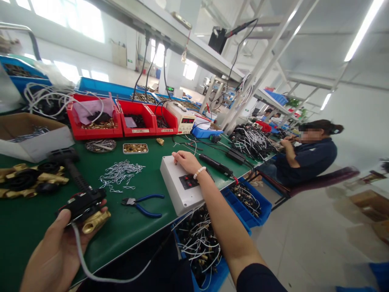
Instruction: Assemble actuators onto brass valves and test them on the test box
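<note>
In the head view, the left hand [57, 247] holds a black plastic unit [80, 207] with a brass fitting [95, 222] at its lower side, just above the near left part of the green worktop [121, 239]. Its fingers are closed around the unit, thumb over the near side and fingertips showing beyond. A long black stem [80, 177] slants away from the unit, and a pale cable [79, 251] hangs from it in a loop past the worktop's edge.

The right hand [187, 161] rests on the far end of a pale grey box [170, 180], its fingers bent over a small metal knob there; whether they pinch it or only press it I cannot tell. Blue-handled pliers [146, 198] lie between the box and the unit, with a heap of wire clips [120, 174] just behind.

The unit probably feels heavy on the brass side and light along the stem, so it may tip in a loose grip. The casing seems stiff; the brass looks smooth and could slip. The best hold is likely around the body, close to the brass. The cable looks bendy and its joint could be the weak spot, so it makes a poor handle. The box looks rigid and sits flat, so light fingertip contact should do.
</note>
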### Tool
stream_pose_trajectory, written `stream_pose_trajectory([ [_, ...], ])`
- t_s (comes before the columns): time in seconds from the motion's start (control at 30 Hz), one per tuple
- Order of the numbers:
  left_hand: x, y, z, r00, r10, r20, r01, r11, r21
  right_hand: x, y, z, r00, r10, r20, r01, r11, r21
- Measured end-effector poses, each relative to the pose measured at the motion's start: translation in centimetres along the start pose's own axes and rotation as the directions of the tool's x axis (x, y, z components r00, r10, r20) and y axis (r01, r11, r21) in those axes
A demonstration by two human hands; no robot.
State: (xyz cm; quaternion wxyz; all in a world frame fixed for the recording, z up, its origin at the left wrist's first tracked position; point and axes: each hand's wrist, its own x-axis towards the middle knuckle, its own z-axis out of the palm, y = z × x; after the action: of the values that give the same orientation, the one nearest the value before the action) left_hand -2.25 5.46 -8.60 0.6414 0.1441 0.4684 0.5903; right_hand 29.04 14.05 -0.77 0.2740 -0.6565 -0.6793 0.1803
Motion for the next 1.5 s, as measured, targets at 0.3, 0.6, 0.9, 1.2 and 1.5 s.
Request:
stream_pose_trajectory([
  [0.3,-0.8,-0.4,0.6,0.989,0.125,0.074,-0.118,0.988,-0.096,0.6,0.4,0.4,0.999,-0.019,-0.035,0.018,1.0,-0.015],
  [0.6,-0.6,-0.8,0.1,0.976,0.16,0.151,-0.145,0.984,-0.103,1.2,0.9,0.5,0.997,0.023,-0.074,-0.026,0.998,-0.05],
  [0.9,-1.0,-0.7,0.4,0.972,0.171,0.16,-0.164,0.985,-0.055,0.7,0.4,0.3,0.998,-0.012,-0.06,0.01,0.999,-0.035],
  [1.2,-1.2,-0.6,0.5,0.97,0.175,0.168,-0.168,0.984,-0.057,0.6,0.1,0.4,0.998,0.022,-0.061,-0.023,1.0,-0.01],
  [1.5,-3.6,1.1,1.1,0.92,0.227,0.321,-0.184,0.97,-0.16,0.4,-0.6,0.4,0.995,0.083,-0.053,-0.083,0.997,0.0],
])
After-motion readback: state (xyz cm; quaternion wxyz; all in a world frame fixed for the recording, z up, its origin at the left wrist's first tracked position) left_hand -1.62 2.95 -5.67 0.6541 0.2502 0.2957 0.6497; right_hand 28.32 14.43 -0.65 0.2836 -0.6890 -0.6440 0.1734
